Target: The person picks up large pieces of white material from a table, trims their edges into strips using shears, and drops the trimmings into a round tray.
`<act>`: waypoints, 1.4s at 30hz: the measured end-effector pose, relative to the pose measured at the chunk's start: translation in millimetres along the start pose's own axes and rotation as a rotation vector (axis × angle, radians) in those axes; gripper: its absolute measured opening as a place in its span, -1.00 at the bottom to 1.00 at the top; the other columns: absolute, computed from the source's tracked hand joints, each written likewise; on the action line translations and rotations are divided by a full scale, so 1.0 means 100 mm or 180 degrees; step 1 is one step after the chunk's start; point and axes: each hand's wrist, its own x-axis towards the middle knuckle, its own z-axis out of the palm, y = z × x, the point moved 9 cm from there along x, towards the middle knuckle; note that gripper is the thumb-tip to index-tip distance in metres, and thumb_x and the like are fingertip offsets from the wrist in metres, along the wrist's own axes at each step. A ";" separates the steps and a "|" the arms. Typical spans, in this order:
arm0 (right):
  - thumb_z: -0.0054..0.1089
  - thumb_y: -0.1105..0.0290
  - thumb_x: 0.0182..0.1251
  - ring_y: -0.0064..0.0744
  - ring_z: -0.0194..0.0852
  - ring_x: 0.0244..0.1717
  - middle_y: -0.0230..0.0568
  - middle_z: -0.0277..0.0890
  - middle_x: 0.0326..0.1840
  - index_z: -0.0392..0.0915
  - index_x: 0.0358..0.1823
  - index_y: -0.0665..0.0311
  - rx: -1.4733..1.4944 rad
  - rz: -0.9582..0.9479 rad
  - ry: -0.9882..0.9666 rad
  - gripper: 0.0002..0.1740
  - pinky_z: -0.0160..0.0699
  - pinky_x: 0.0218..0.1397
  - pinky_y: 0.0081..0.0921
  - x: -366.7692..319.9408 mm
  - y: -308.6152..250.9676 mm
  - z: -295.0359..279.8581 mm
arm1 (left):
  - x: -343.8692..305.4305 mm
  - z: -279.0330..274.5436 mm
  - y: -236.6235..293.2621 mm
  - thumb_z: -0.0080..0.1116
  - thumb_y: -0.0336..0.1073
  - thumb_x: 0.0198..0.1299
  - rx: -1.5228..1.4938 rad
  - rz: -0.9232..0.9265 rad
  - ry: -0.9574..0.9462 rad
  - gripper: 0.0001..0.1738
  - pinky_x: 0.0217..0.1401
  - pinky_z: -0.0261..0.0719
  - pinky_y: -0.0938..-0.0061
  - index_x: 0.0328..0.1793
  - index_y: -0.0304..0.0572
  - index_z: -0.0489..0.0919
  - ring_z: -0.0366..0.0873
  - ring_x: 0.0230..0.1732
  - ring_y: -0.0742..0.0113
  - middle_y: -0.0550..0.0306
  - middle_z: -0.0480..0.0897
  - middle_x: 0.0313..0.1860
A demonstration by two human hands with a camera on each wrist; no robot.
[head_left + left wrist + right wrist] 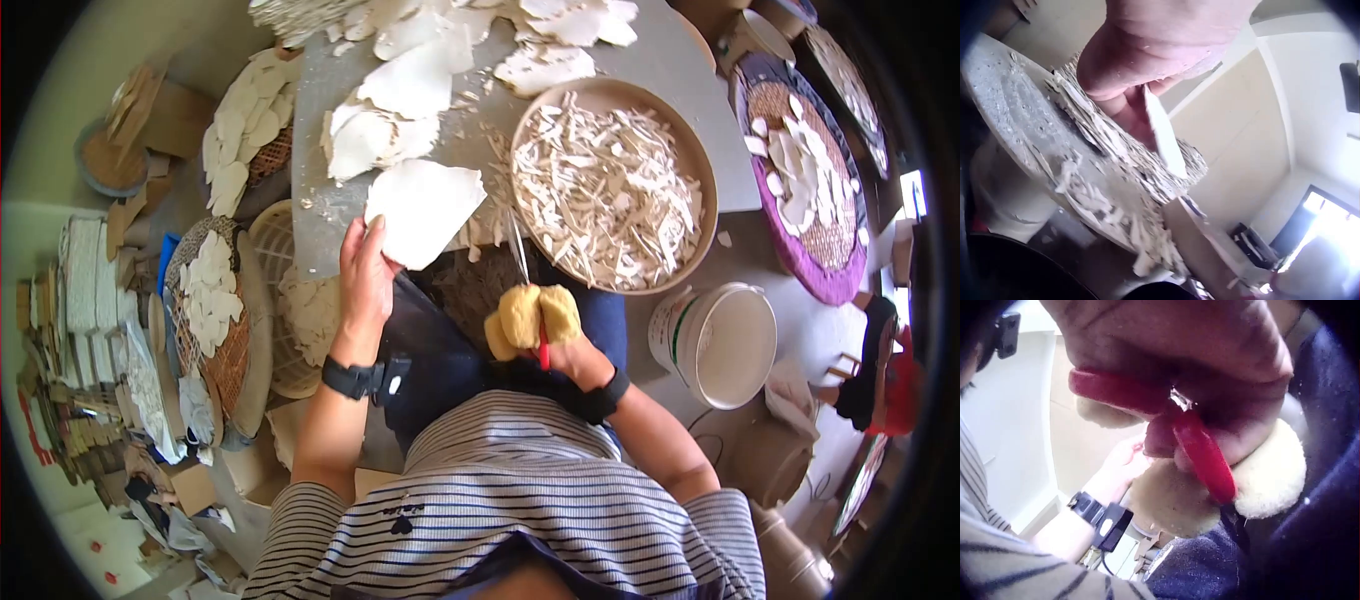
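Note:
My left hand (368,280) pinches a broad, thin white sheet (425,212) at its lower left edge, thumb on top. In the left wrist view that sheet (1166,137) shows nearly edge-on below the fingers. My right hand (574,358) holds scissors with red handles (1207,456), fingers curled through the loops. Yellow spongy pads (520,318) wrap its fingers. The scissors' metal blades (518,248) point forward, just right of the sheet and apart from it. Beyond them, a round tan tray (706,215) is heaped with cut white strips (605,185).
Stacked white sheets (405,85) lie across the grey table (315,225). A white bucket (740,345) stands on the floor at right, below a purple-rimmed basket (825,275). Baskets with more white pieces (210,290) stand at left. Another person in red (897,390) is at far right.

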 end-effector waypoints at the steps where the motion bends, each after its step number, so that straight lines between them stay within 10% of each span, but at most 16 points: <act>1: -0.01 0.34 0.35 -0.33 0.46 0.01 -0.27 0.48 -0.02 0.38 0.04 0.23 -0.0802 -0.0198 -0.0011 -0.73 0.40 0.15 -0.41 0.02 -0.24 0.08 | -0.10 0.03 -0.09 -0.01 -0.33 0.29 -0.0120 -0.0210 -0.0034 -0.69 -0.12 0.60 0.48 0.12 -0.25 0.36 0.56 -0.08 0.36 0.08 0.55 -0.05; 2: 0.00 0.32 0.34 -0.33 0.44 0.04 -0.28 0.47 -0.01 0.37 0.06 0.21 -0.2220 -0.0420 -0.0076 -0.70 0.36 0.17 -0.43 0.03 -0.40 0.15 | -0.19 0.06 -0.16 -0.02 -0.34 0.28 -0.0237 -0.0414 -0.0058 -0.67 -0.07 0.60 0.45 0.15 -0.25 0.34 0.56 -0.03 0.33 0.06 0.54 -0.01; 5: 0.11 0.35 0.20 -0.30 0.37 0.08 -0.20 0.43 0.00 0.38 0.03 0.20 -0.0493 0.0086 0.0255 -0.65 0.32 0.17 -0.42 0.09 0.27 -0.15 | -0.39 0.20 -0.23 0.06 -0.43 0.20 0.0090 -0.0549 -0.0140 -0.55 0.00 0.57 0.42 0.21 -0.26 0.28 0.54 0.00 0.32 0.01 0.53 0.03; 10: 0.14 0.43 0.08 -0.11 0.38 -0.08 -0.10 0.41 -0.16 0.43 -0.09 0.26 -0.3034 -0.0892 0.0007 -0.68 0.36 -0.01 -0.35 0.12 -0.41 0.06 | -0.43 0.22 -0.29 0.06 -0.51 0.17 0.0263 -0.0688 -0.0339 -0.44 0.06 0.54 0.43 0.32 -0.25 0.21 0.53 0.02 0.31 0.01 0.53 0.03; 14: 0.14 0.43 0.10 -0.09 0.41 -0.14 -0.10 0.43 -0.22 0.42 -0.18 0.29 -0.2704 -0.0557 -0.0019 -0.76 0.40 -0.06 -0.34 0.08 -0.45 0.06 | -0.35 0.17 -0.20 0.05 -0.51 0.19 0.0217 0.0133 0.0090 -0.41 -0.13 0.61 0.52 0.37 -0.19 0.18 0.56 -0.07 0.36 0.01 0.51 0.04; 19: 0.17 0.40 0.19 -0.23 0.40 0.05 -0.13 0.42 0.02 0.31 0.13 0.33 -0.3131 -0.0334 -0.0497 -0.52 0.34 0.14 -0.42 -0.01 -0.29 0.07 | -0.32 0.42 -0.17 0.02 -0.51 0.20 0.0353 0.0171 0.0122 -0.33 -0.28 0.71 0.41 0.41 -0.12 0.05 0.54 -0.05 0.24 -0.04 0.32 0.19; 23: 0.18 0.40 0.20 -0.27 0.42 0.03 -0.15 0.43 -0.01 0.32 0.08 0.33 -0.0193 0.0224 0.0016 -0.57 0.38 0.11 -0.45 -0.06 -0.16 -0.12 | -0.19 0.57 -0.15 0.03 -0.50 0.19 0.0545 0.0185 -0.0156 -0.32 -0.32 0.72 0.42 0.41 -0.11 0.03 0.53 -0.04 0.22 -0.03 0.29 0.20; 32: 0.05 0.42 0.35 -0.43 0.44 0.01 -0.27 0.42 -0.01 0.27 0.08 0.26 0.3311 0.0359 0.0088 -0.68 0.43 0.16 -0.44 -0.12 -0.29 -0.04 | -0.11 0.83 -0.23 0.02 -0.51 0.19 0.0380 0.0024 -0.0361 -0.31 -0.35 0.72 0.46 0.41 -0.13 0.02 0.55 -0.06 0.21 -0.05 0.32 0.18; 34: 0.06 0.43 0.35 -0.46 0.43 0.02 -0.28 0.42 -0.02 0.27 0.07 0.26 0.3796 0.0670 0.0037 -0.69 0.43 0.16 -0.45 -0.10 -0.26 -0.02 | -0.13 0.89 -0.19 0.03 -0.51 0.18 0.0469 0.0036 -0.0452 -0.31 -0.37 0.72 0.48 0.42 -0.13 0.02 0.56 -0.07 0.22 -0.05 0.32 0.18; 38: 0.04 0.45 0.35 -0.48 0.45 0.00 -0.31 0.44 -0.06 0.32 0.02 0.27 0.0374 0.0301 0.0471 -0.75 0.46 0.12 -0.46 -0.12 -0.33 -0.27 | -0.20 0.98 -0.20 0.04 -0.50 0.18 0.0718 -0.0125 -0.0714 -0.29 -0.39 0.72 0.51 0.42 -0.13 0.02 0.57 -0.08 0.24 -0.04 0.33 0.18; 42: 0.19 0.49 0.23 -0.46 0.45 0.00 -0.29 0.44 -0.01 0.32 0.05 0.29 0.2668 0.0375 0.0301 -0.63 0.45 0.14 -0.48 -0.11 -0.28 -0.16 | -0.21 0.92 -0.27 0.07 -0.47 0.16 0.0689 -0.0288 -0.0724 -0.28 -0.39 0.72 0.51 0.42 -0.12 0.03 0.57 -0.07 0.24 -0.04 0.32 0.21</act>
